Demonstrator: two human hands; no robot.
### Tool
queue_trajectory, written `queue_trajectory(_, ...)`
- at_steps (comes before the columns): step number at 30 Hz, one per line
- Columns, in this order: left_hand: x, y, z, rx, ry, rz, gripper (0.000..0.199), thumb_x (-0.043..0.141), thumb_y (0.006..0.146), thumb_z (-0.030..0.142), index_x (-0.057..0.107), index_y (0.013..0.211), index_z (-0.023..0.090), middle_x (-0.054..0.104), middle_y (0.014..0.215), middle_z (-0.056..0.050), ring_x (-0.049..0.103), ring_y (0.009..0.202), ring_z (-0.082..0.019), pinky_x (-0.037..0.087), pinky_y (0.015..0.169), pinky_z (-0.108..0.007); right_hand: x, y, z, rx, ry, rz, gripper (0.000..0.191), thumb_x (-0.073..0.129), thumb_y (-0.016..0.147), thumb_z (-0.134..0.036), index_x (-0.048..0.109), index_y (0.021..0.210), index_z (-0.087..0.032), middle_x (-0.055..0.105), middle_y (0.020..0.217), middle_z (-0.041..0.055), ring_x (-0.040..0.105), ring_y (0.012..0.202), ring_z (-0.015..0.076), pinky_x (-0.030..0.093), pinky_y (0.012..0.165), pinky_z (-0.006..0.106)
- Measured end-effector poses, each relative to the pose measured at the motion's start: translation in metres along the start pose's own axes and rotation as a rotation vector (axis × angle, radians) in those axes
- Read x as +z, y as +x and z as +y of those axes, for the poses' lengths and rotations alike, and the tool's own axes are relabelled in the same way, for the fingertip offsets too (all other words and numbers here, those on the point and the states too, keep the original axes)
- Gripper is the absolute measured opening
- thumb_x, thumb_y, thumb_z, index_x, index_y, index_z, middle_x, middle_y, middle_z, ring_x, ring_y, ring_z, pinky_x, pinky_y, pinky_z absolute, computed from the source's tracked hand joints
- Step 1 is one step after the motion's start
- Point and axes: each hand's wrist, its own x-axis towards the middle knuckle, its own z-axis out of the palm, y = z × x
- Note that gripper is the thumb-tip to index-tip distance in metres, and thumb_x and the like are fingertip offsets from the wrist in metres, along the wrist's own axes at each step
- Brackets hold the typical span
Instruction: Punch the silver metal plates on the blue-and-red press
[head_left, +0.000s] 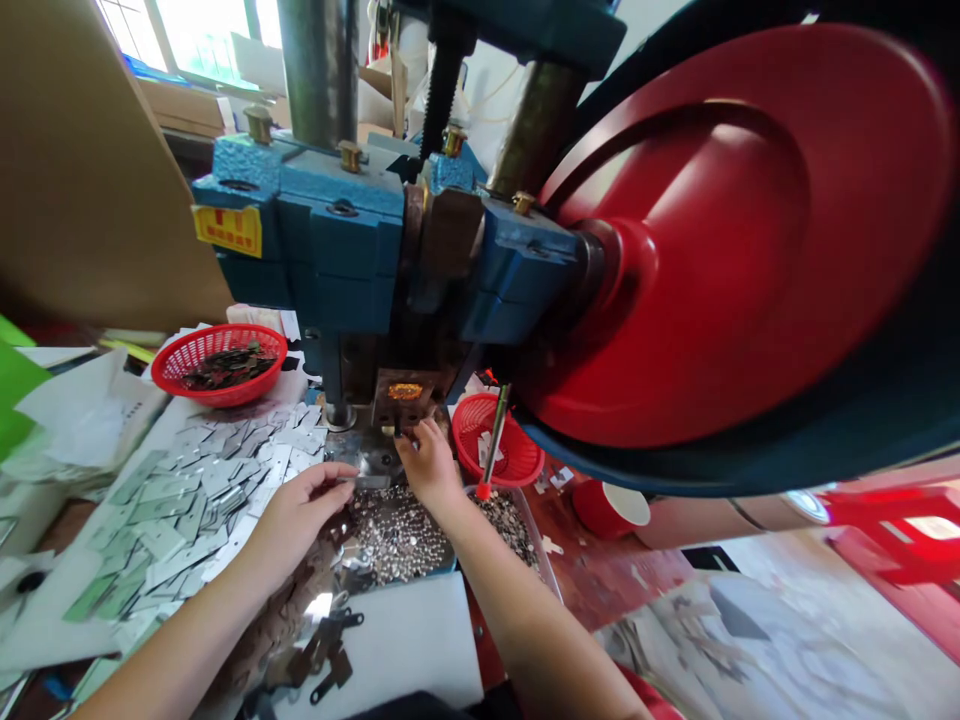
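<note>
My left hand [298,512] is closed, with thumb and fingertips at the near end of a flat metal plate [373,481] on the press bed. My right hand [430,462] reaches up under the die block [405,392] of a blue press [341,245]. Its fingers are pinched together close to a thin dark pin [397,425]; whatever sits between them is too small to make out. Just below both hands, a heap of small shiny metal rivets [397,540] spreads out.
Flat metal plates [176,515] lie piled at left, near a red basket [217,365] of dark parts. Another red basket [517,455] stands behind a metal rod [493,440]. A large red flywheel [750,250] looms right. Dark metal pieces [326,650] lie in front.
</note>
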Motion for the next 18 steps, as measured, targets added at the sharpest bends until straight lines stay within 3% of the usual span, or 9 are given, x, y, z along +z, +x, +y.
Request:
queue_trajectory(3,0.007,0.003,0.001,0.092,0.019,-0.005,0.022,0.062,0.072,0.035,0.070,0.086,0.021,0.069,0.096,-0.004,0.062,0.092,-0.022,0.046,0.089,-0.038,-0.012,-0.022,-0.006,-0.020,0.121,-0.052,0.020,0.047,0.090,-0.026,0.067,0.090,-0.020,0.066,0.086,0.0030,0.060,0.084,0.0160,0.046,0.077,0.027)
queue_trajectory(7,0.016,0.009,0.001,0.305,0.077,0.016,0.019,0.056,0.071,0.025,0.072,0.082,0.022,0.067,0.105,-0.004,0.058,0.105,-0.023,0.040,0.100,-0.040,-0.019,-0.037,-0.013,0.107,0.290,-0.236,0.018,0.054,0.085,-0.023,0.067,0.098,-0.024,0.069,0.089,-0.0015,0.063,0.081,0.0140,0.048,0.074,0.025)
queue_trajectory(10,0.021,0.018,0.002,0.443,0.158,0.031,0.026,0.052,0.074,0.023,0.070,0.092,0.023,0.065,0.109,-0.004,0.057,0.107,-0.021,0.041,0.099,-0.038,-0.013,-0.031,-0.010,0.025,0.250,-0.138,0.017,0.055,0.084,-0.019,0.068,0.095,-0.023,0.067,0.089,0.0006,0.062,0.086,0.0152,0.048,0.079,0.027)
queue_trajectory(13,0.025,0.035,0.005,0.503,0.311,0.128,0.025,0.051,0.079,0.031,0.068,0.095,0.022,0.065,0.101,-0.005,0.060,0.096,-0.022,0.046,0.091,-0.039,-0.001,-0.017,-0.002,-0.075,0.122,-0.003,0.014,0.058,0.083,-0.018,0.070,0.090,-0.020,0.063,0.091,0.0049,0.059,0.091,0.0182,0.047,0.084,0.031)
queue_trajectory(18,0.029,0.066,0.009,0.496,0.385,0.209,0.026,0.052,0.075,0.034,0.068,0.087,0.018,0.065,0.098,-0.010,0.057,0.100,-0.027,0.040,0.096,-0.044,0.012,0.002,0.008,0.015,0.075,0.051,0.012,0.062,0.078,-0.015,0.070,0.086,-0.020,0.057,0.096,0.0059,0.057,0.096,0.0195,0.047,0.089,0.033)
